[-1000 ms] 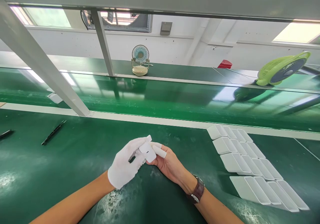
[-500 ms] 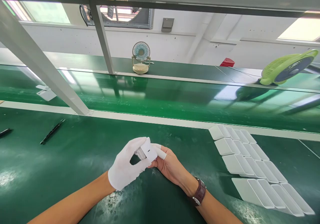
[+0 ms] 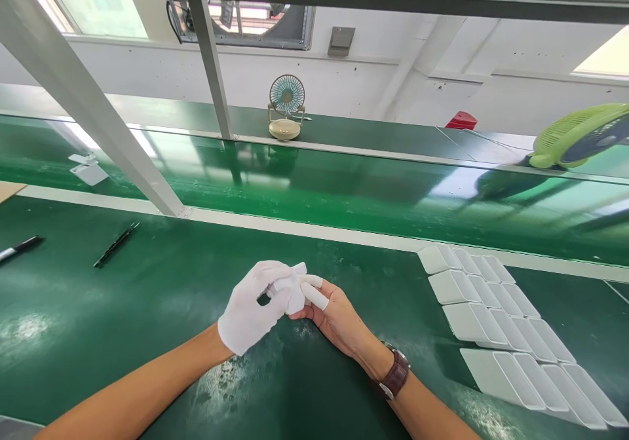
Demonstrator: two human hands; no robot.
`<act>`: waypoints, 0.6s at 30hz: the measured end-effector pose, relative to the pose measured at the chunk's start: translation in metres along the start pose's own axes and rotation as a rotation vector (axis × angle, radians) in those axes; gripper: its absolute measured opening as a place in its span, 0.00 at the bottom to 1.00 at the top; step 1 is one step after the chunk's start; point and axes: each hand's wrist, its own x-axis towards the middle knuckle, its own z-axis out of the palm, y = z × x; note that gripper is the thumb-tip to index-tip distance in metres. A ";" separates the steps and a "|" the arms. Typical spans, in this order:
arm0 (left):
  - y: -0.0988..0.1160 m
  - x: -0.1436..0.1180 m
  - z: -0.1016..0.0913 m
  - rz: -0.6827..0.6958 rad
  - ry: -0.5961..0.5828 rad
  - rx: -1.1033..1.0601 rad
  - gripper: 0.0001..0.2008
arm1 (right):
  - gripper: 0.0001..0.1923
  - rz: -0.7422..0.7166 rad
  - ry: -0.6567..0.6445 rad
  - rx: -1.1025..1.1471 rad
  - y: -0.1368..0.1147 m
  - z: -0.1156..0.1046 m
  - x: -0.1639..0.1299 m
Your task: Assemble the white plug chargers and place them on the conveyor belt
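My left hand [image 3: 258, 307], in a white glove, is closed around a small white plastic case [image 3: 297, 293] above the middle of the worktop. Its gloved fingers cover much of the piece, so its full shape is hidden. My right hand [image 3: 339, 315] pinches the same case from the right side. White finger cots [image 3: 313, 294] sit on two of its fingertips, and a brown-strapped watch [image 3: 394, 373] is on that wrist. To the right, several white plastic shells [image 3: 496, 335] lie in stepped rows.
Tweezers [image 3: 116, 246] and a black-and-white pen [image 3: 20, 249] lie to the left. Beyond a pale rail runs a green conveyor belt [image 3: 324, 191], with white pieces [image 3: 90, 170] on it. A slanted post [image 3: 105, 109] stands left. A small fan [image 3: 286, 106] and a green fan [image 3: 580, 137] stand behind.
The white case has turned in my hands: its face with the small dark slot no longer shows. My left fingers now cover more of it. The whole view has shifted slightly.
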 end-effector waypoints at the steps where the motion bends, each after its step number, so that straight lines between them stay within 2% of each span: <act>1: 0.000 0.000 0.000 -0.014 0.014 -0.008 0.10 | 0.19 0.011 -0.006 -0.001 0.000 0.000 0.000; 6: -0.001 0.000 -0.003 -0.054 0.003 -0.031 0.11 | 0.20 0.037 -0.032 -0.004 0.000 -0.002 0.001; 10: -0.002 -0.001 -0.004 -0.039 -0.039 -0.041 0.13 | 0.20 0.048 -0.034 0.000 0.000 -0.003 0.002; 18: 0.000 -0.002 -0.003 -0.011 -0.035 -0.024 0.15 | 0.20 0.069 -0.057 -0.001 -0.004 -0.001 0.001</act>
